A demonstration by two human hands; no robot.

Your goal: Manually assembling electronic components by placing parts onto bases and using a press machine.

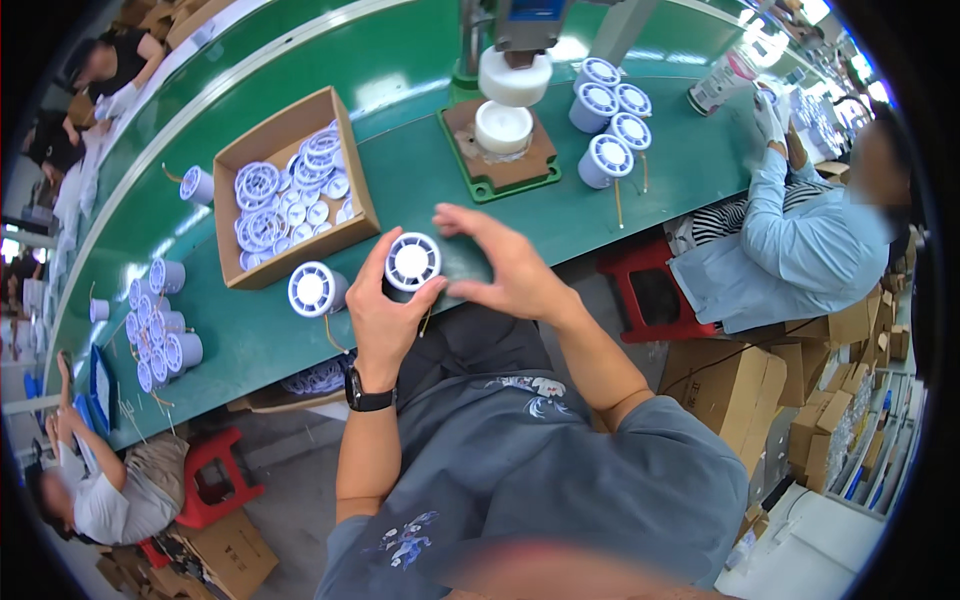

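My left hand [380, 325] is closed round a white cylindrical housing [413, 262] with a slotted round cap on top, held at the table's front edge. A thin wire hangs below it. My right hand [520, 272] is just to the right, thumb and fingers spread apart with nothing between them. A similar capped housing [315, 290] lies on the table left of my left hand, its wire trailing toward the edge. Behind it, an open cardboard box [362, 185] holds many loose white rings and slotted discs.
A press with a white round head [515, 78] stands above a white block [503, 127] on a green base. Several capped housings [607, 160] stand right of it; more housings [183, 350] cluster at left. A co-worker [800, 240] sits at right beside a red stool [650, 295].
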